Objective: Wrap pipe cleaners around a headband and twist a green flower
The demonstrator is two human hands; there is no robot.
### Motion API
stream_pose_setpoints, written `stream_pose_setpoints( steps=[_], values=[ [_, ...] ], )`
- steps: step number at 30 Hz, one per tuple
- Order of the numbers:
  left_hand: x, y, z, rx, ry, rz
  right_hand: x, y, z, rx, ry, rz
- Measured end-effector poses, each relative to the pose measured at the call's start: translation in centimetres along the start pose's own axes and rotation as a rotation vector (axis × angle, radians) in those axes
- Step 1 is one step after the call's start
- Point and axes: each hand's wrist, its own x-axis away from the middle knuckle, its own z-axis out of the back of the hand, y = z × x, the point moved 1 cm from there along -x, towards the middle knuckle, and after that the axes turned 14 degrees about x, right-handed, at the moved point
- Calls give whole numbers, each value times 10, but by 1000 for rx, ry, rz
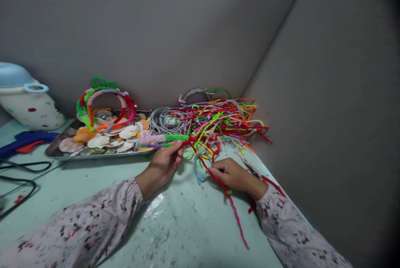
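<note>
Head view. The left hand (164,164) is closed around a wrapped hoop (162,139), fingers and thumb pinching the band where its pink and green wrapping gives way to red. The hoop extends from that hand toward the metal tray (59,149) on its outer side. The right hand (233,174) rests low on the pale green table (187,218), fingers curled narrow on a red pipe cleaner (218,178); the strand runs from the left hand's grip, under the right fingers, and trails toward the wrist. Whether the right thumb presses the strand is probably hidden. Just beyond both hands lies a pile of coloured pipe cleaners (221,120). Beyond the left hand, the tray holds shells (100,141) and finished hoops (106,105). Grey wire coils (165,120) sit between tray and pile.
</note>
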Motion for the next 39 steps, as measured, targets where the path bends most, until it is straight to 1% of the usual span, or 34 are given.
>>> stream_pose_setpoints(
  steps=[2, 4, 7, 9, 13, 17, 20, 26, 29, 35, 39],
  values=[
    [0, 0, -1, -19, 12, -8, -1, 7, 2, 168, 118, -46],
    [1, -1, -2, -22, 20, -7, 0, 11, 7, 256, 260, -113],
    [4, -3, -4, 0, 16, 11, 0, 7, 15, 234, 469, -148],
    [7, -6, -5, 5, 9, 22, -1, -2, 19, 171, 550, -112],
    [13, -13, -6, -57, -18, 83, -1, -24, 19, 66, 614, -21],
    [17, -18, -7, -108, -43, 102, -2, -35, 11, 24, 663, 33],
    [18, -19, -8, -110, -33, 100, -2, -37, 3, 15, 694, 35],
    [20, -23, -9, -201, -66, 76, -2, -35, -7, 9, 717, 30],
    [20, -24, -8, -226, -72, 74, -2, -34, -9, -1, 714, 18],
    [20, -24, -8, -315, -128, 41, -2, -36, -9, -30, 721, 5],
    [21, -24, -6, -368, -123, 32, -1, -36, -10, -58, 716, -18]
  ],
)
